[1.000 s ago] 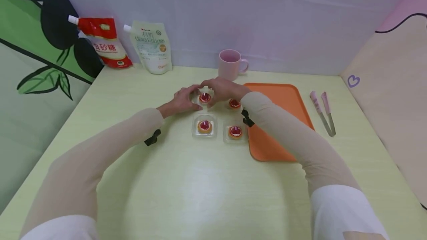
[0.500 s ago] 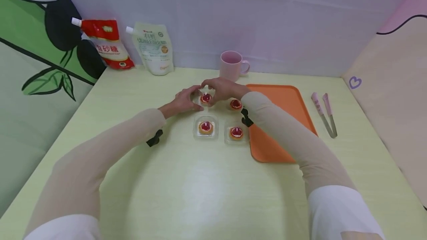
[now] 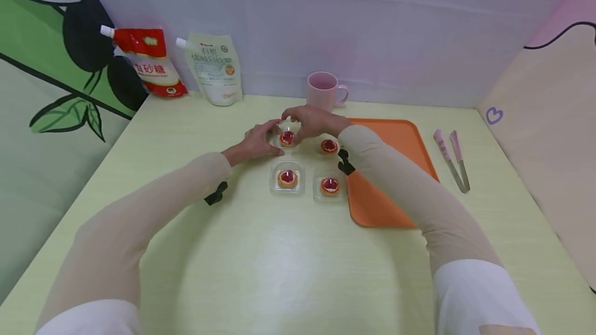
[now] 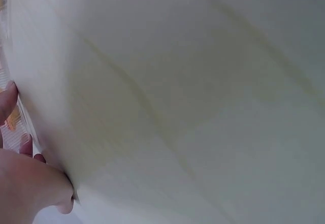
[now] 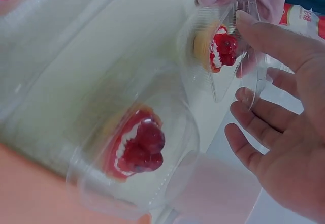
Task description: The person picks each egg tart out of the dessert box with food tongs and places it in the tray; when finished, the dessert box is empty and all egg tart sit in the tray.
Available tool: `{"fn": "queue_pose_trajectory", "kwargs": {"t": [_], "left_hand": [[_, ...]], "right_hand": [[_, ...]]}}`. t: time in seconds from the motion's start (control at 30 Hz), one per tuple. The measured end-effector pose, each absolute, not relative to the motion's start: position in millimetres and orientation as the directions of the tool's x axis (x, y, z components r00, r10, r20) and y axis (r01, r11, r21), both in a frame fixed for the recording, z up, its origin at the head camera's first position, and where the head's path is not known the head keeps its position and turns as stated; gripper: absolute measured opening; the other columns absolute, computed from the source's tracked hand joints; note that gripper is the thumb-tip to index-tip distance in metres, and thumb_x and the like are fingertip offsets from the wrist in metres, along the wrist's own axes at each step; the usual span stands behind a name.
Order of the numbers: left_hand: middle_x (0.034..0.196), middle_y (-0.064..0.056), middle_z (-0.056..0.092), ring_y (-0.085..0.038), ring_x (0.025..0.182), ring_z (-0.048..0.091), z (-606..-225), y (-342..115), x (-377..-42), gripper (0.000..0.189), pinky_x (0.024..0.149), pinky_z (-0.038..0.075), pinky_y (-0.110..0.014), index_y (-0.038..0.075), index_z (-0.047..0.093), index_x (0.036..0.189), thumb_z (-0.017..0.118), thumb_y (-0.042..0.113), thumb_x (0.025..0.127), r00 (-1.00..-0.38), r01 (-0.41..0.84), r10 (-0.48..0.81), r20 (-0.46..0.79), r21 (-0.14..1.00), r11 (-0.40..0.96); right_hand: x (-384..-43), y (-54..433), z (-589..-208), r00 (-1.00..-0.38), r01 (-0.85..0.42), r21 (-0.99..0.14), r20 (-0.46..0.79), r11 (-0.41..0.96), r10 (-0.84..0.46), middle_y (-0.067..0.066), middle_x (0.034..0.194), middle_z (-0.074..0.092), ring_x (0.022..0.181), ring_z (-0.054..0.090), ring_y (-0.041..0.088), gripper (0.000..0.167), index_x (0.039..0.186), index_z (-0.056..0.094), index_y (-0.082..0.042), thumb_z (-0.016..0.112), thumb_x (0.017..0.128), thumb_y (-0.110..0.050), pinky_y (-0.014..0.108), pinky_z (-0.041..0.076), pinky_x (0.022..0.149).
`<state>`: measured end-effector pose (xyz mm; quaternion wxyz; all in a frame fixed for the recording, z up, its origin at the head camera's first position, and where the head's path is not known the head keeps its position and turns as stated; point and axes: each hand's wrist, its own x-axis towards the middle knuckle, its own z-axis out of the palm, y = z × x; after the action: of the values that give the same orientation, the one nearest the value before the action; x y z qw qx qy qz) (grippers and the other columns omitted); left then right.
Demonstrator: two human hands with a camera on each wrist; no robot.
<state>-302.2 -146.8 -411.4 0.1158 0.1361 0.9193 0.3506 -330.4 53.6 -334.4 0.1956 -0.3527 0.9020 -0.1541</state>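
Note:
A small tart topped with red fruit point(image 3: 286, 138) sits in a clear plastic box point(image 5: 203, 76) at the back middle of the table. My left hand point(image 3: 258, 141) holds the box at its left side, thumb toward the near edge. From the right, my right hand point(image 3: 313, 119) pinches the clear lid point(image 5: 252, 76), thumb on one face and fingertips at its edge. In the right wrist view the lid appears tilted up from the box. Only part of the left hand point(image 4: 25, 178) shows in the left wrist view, beside the box's edge.
Other boxed tarts stand close by: one to the right point(image 3: 329, 146), one in front point(image 3: 287, 178), one front right point(image 3: 329, 186). A pink mug point(image 3: 321, 92) is behind. An orange tray point(image 3: 377, 203), tongs point(image 3: 452, 162) and two pouches, red point(image 3: 151, 61) and pale green point(image 3: 214, 69), surround them.
My right hand has risen slightly at the box, while my left hand keeps its place. The tarts and the other things stay where they were.

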Motion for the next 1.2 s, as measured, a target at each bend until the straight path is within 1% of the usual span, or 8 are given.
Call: {"fn": "queue_pose_trajectory", "kwargs": {"t": [0.2, 0.4, 0.53, 0.7, 0.87, 1.0, 1.13, 1.2], "left_hand": [[0.149, -0.012, 0.048, -0.037, 0.145, 0.031, -409.8, -146.5, -300.7, 0.095, 0.120, 0.008, -0.058, 0.014, 0.026, 0.157, 0.083, 0.021, 0.081, -0.936, 0.150, 0.324, -0.136, 0.680, 0.718], [0.147, -0.012, 0.050, -0.035, 0.144, 0.033, -409.1, -145.9, -301.0, 0.095, 0.120, 0.008, -0.058, 0.015, 0.025, 0.157, 0.082, 0.019, 0.081, -0.933, 0.162, 0.336, -0.127, 0.685, 0.710], [0.145, -0.013, 0.050, -0.035, 0.143, 0.033, -410.9, -147.2, -302.8, 0.095, 0.120, 0.008, -0.058, 0.015, 0.024, 0.157, 0.081, 0.018, 0.082, -0.929, 0.172, 0.347, -0.128, 0.682, 0.711], [0.145, -0.013, 0.051, -0.035, 0.143, 0.034, -410.6, -148.3, -302.9, 0.096, 0.120, 0.009, -0.058, 0.015, 0.024, 0.157, 0.082, 0.016, 0.081, -0.922, 0.182, 0.366, -0.123, 0.696, 0.695], [0.146, -0.013, 0.051, -0.035, 0.144, 0.032, -409.1, -149.5, -302.2, 0.097, 0.120, 0.009, -0.058, 0.017, 0.022, 0.158, 0.082, 0.016, 0.081, -0.913, 0.189, 0.387, -0.128, 0.709, 0.680], [0.152, -0.013, 0.043, -0.035, 0.150, 0.024, -408.1, -154.0, -304.2, 0.102, 0.122, 0.007, -0.057, 0.020, 0.015, 0.160, 0.081, 0.017, 0.083, -0.897, 0.156, 0.412, -0.159, 0.759, 0.632], [0.161, -0.015, 0.029, -0.034, 0.154, 0.015, -404.4, -162.6, -305.5, 0.105, 0.124, 0.007, -0.056, 0.023, 0.008, 0.161, 0.080, 0.022, 0.085, -0.876, 0.092, 0.437, -0.204, 0.819, 0.566], [0.164, -0.015, 0.023, -0.034, 0.155, 0.012, -399.1, -165.6, -305.7, 0.105, 0.123, 0.009, -0.056, 0.025, 0.005, 0.162, 0.079, 0.024, 0.087, -0.863, 0.069, 0.451, -0.228, 0.831, 0.552]], "right_hand": [[-328.1, 52.9, -331.4, -0.680, -0.552, -0.449, -0.245, 0.703, -0.691, 0.019, 0.141, 0.054, 0.132, 0.050, 0.033, 0.071, 0.144, 0.047, -0.013, 0.081, 0.083, -0.027, 0.047, 0.040, 0.110], [-328.6, 62.0, -323.1, -0.691, -0.537, -0.440, -0.260, 0.720, -0.675, 0.021, 0.145, 0.051, 0.134, 0.047, 0.034, 0.075, 0.146, 0.045, -0.010, 0.081, 0.083, -0.027, 0.049, 0.039, 0.111], [-330.0, 71.4, -317.5, -0.711, -0.537, -0.436, -0.227, 0.722, -0.666, 0.021, 0.145, 0.051, 0.134, 0.048, 0.035, 0.076, 0.145, 0.045, -0.008, 0.083, 0.082, -0.026, 0.047, 0.041, 0.110], [-333.4, 80.7, -311.6, -0.729, -0.541, -0.454, -0.168, 0.708, -0.664, 0.022, 0.144, 0.052, 0.134, 0.049, 0.035, 0.075, 0.144, 0.047, -0.005, 0.083, 0.082, -0.024, 0.045, 0.042, 0.111], [-337.4, 88.1, -303.6, -0.762, -0.498, -0.488, -0.148, 0.717, -0.630, 0.021, 0.144, 0.051, 0.133, 0.049, 0.033, 0.075, 0.146, 0.046, -0.008, 0.083, 0.082, -0.025, 0.045, 0.041, 0.111], [-339.9, 92.2, -297.6, -0.780, -0.473, -0.522, -0.126, 0.709, -0.613, 0.021, 0.143, 0.052, 0.131, 0.050, 0.033, 0.075, 0.145, 0.047, -0.010, 0.083, 0.082, -0.028, 0.046, 0.042, 0.109], [-343.3, 93.0, -296.4, -0.784, -0.440, -0.610, -0.098, 0.659, -0.613, 0.021, 0.145, 0.049, 0.133, 0.051, 0.035, 0.071, 0.143, 0.048, -0.007, 0.080, 0.084, -0.028, 0.046, 0.043, 0.108], [-345.5, 93.6, -297.2, -0.787, -0.423, -0.649, -0.083, 0.632, -0.611, 0.021, 0.146, 0.046, 0.133, 0.051, 0.035, 0.068, 0.143, 0.047, -0.005, 0.078, 0.086, -0.028, 0.046, 0.043, 0.109]]}}
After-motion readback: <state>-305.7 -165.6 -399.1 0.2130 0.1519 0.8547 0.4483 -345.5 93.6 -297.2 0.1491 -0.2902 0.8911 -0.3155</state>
